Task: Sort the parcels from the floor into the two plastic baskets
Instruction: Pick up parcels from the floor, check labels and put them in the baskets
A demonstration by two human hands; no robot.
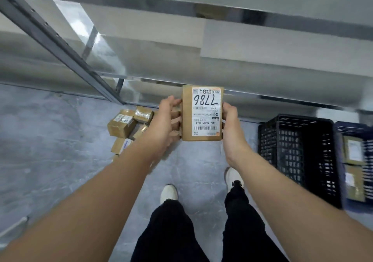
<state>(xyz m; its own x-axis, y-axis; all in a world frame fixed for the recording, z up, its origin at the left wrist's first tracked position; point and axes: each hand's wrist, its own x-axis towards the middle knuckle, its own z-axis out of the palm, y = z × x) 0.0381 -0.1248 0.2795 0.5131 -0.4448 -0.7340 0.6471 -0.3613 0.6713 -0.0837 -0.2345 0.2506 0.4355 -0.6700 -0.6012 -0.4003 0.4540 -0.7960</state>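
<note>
At the bottom centre stand two white shoes (169,193) on the grey floor (50,140). At mid-frame the left hand (166,122) and right hand (232,124) grip a labelled parcel (202,114) by its side edges, fingers curled round it, in the air. A pile of parcels (123,126) lies centre-left; a black basket (298,152) and a blue basket (341,128) stand at right.

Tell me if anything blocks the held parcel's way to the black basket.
Nothing visible does. The parcel, gripped by the left hand and right hand, is held above the floor. The black basket stands to its right, top open, with only bare floor between them.
</note>
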